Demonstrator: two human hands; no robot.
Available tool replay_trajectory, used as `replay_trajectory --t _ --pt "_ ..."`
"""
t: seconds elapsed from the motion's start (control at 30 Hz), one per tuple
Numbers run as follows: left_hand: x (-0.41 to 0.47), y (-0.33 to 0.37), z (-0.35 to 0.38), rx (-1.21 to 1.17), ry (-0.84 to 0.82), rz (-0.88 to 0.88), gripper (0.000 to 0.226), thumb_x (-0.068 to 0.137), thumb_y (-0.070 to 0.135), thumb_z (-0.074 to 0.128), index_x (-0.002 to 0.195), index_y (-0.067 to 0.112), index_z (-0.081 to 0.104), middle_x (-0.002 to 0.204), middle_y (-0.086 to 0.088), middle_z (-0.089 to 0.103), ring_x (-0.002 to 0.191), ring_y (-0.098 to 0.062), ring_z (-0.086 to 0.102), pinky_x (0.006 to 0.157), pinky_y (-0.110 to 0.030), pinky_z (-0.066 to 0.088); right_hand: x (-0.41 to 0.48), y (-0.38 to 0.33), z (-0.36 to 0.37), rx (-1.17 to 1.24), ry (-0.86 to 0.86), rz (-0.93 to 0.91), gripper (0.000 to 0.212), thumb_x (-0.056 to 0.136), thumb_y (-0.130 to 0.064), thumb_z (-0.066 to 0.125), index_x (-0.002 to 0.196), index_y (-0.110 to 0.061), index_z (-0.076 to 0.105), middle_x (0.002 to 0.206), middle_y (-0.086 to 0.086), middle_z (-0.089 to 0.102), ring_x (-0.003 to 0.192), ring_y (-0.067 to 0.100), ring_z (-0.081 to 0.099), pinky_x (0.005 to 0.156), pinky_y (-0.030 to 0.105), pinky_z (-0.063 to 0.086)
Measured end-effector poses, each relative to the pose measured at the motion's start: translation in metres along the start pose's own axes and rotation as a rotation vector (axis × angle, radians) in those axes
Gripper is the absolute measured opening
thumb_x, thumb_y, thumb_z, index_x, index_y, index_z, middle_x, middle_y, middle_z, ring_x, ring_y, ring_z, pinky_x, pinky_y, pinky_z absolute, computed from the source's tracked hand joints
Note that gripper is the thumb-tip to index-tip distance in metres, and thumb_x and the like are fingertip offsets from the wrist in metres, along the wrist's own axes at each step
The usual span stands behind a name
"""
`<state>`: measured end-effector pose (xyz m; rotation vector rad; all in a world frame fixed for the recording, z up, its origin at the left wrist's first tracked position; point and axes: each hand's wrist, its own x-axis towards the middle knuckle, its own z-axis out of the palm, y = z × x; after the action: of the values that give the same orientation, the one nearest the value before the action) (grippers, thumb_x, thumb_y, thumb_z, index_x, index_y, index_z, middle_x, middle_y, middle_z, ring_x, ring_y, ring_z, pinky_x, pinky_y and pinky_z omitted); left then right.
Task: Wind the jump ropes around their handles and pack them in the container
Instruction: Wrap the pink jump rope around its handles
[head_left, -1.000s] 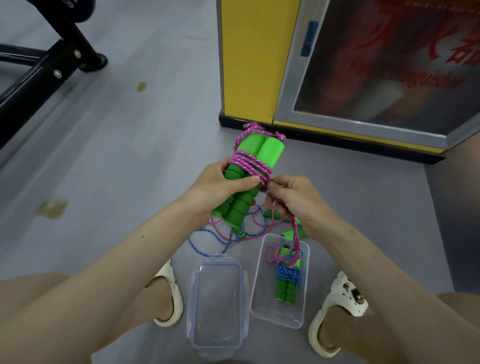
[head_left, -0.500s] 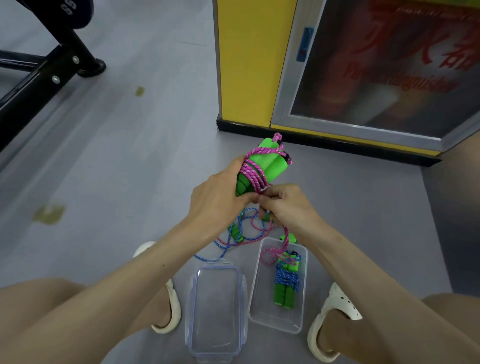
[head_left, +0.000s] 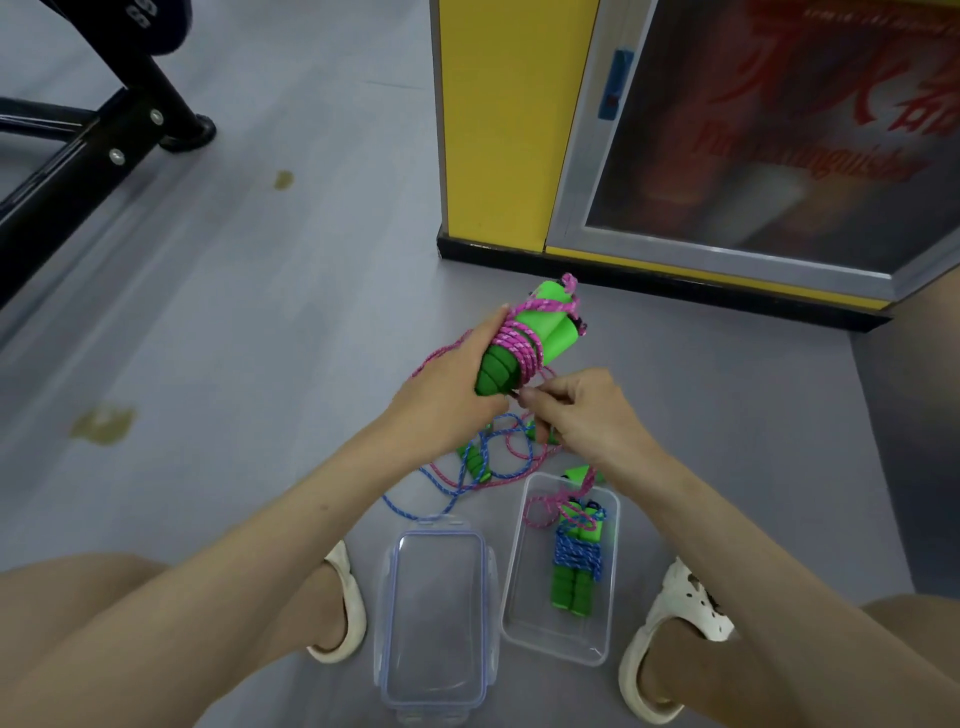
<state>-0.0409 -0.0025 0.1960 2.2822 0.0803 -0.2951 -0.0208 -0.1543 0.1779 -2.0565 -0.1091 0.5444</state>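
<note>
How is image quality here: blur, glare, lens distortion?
Head view: floor at left smeared by motion blur; lettering behind cabinet glass soft; yellow cabinet leans from the wide lens; left hand, right hand, green handles and pink rope sharp; light even.

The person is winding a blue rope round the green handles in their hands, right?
Not quite. The head view shows that the rope wound round the green handles is pink, not blue. The left hand holds the handles while the right hand pinches the rope.
</note>
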Motion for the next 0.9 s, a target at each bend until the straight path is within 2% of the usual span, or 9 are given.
replay_trajectory --t 0.1,0.2,0.37,0.43,0.53,0.63,0.73,0.83,0.9 --pt "-0.004 -0.005 0.008 0.379 0.131 -0.001 0.085 0.089 0.024 0.058 0.151 0.039 0.002 0.116 -0.001 0.053 0.099 -0.024 0.054 0.070 -0.031 0.038 0.001 -0.002 0.005 -0.036 -0.023 0.010 0.026 0.089 -0.021 0.063 0.083 0.003 0.072 0.057 0.013 0.060 0.045 0.009 0.047 0.050 0.020 0.039" --pt "-0.006 -0.005 0.012 0.491 0.170 -0.004 0.084 0.091 0.028 0.056 0.152 0.037 -0.002 0.113 -0.006 0.053 0.085 -0.022 0.050 0.065 -0.031 0.033 0.003 -0.004 0.007 -0.027 0.025 0.011 0.026 0.082 -0.021 0.070 0.084 0.005 0.071 0.075 0.027 0.064 0.058 0.027 0.052 0.060 0.034 0.045" --pt "-0.007 0.000 0.020 0.681 0.235 0.031 0.085 0.093 0.027 0.052 0.151 0.034 -0.009 0.113 -0.007 0.049 0.078 -0.019 0.039 0.061 -0.029 0.029 0.002 -0.010 0.004 0.098 0.035 0.082 0.023 0.087 -0.016 0.064 0.086 0.006 0.069 0.069 0.031 0.052 0.056 0.020 0.037 0.053 0.028 0.031" --pt "-0.007 -0.001 0.022 0.736 0.267 0.033 0.084 0.093 0.026 0.051 0.152 0.032 -0.010 0.113 -0.007 0.048 0.080 -0.019 0.038 0.060 -0.029 0.028 0.001 -0.011 0.004 0.121 0.008 0.076 0.022 0.091 -0.013 0.059 0.086 0.005 0.070 0.057 0.015 0.045 0.052 0.015 0.037 0.052 0.026 0.031" --pt "-0.009 -0.003 0.028 0.804 0.291 0.032 0.085 0.093 0.027 0.051 0.152 0.026 -0.011 0.118 -0.008 0.049 0.092 -0.024 0.053 0.061 -0.029 0.028 0.000 -0.011 0.005 0.088 -0.039 0.058 0.024 0.094 -0.012 0.054 0.077 -0.001 0.069 0.055 0.002 0.050 0.051 0.009 0.044 0.058 0.022 0.039" --pt "-0.009 -0.006 0.034 0.824 0.312 -0.003 0.085 0.092 0.028 0.052 0.152 0.016 -0.006 0.121 -0.009 0.049 0.100 -0.024 0.055 0.062 -0.029 0.030 -0.002 -0.013 0.005 0.082 -0.110 0.067 0.039 0.097 -0.012 0.048 0.060 -0.007 0.057 0.050 0.003 0.051 0.038 0.004 0.038 0.048 0.018 0.035" --pt "-0.008 -0.005 0.037 0.855 0.325 -0.018 0.080 0.093 0.031 0.051 0.151 0.007 0.001 0.127 -0.010 0.046 0.107 -0.024 0.052 0.065 -0.026 0.029 -0.002 -0.015 0.006 0.268 -0.168 0.152 0.035 0.101 -0.014 0.040 0.070 -0.004 0.051 0.048 0.008 0.054 0.030 0.006 0.028 0.035 0.017 0.022" --pt "-0.009 -0.002 0.035 0.886 0.355 -0.001 0.080 0.093 0.035 0.050 0.150 0.002 0.005 0.128 -0.009 0.045 0.111 -0.024 0.051 0.067 -0.026 0.028 0.000 -0.014 0.003 0.392 -0.188 0.190 0.028 0.102 -0.017 0.041 0.080 -0.004 0.053 0.048 0.007 0.058 0.033 0.007 0.030 0.033 0.016 0.023" --pt "-0.007 -0.006 0.035 0.933 0.382 0.000 0.081 0.087 0.036 0.056 0.148 -0.001 0.018 0.119 -0.009 0.052 0.101 -0.023 0.056 0.063 -0.027 0.029 0.001 -0.012 0.001 0.382 -0.191 0.200 0.029 0.099 -0.022 0.048 0.088 0.001 0.060 0.049 0.004 0.056 0.036 0.007 0.028 0.035 0.017 0.021"
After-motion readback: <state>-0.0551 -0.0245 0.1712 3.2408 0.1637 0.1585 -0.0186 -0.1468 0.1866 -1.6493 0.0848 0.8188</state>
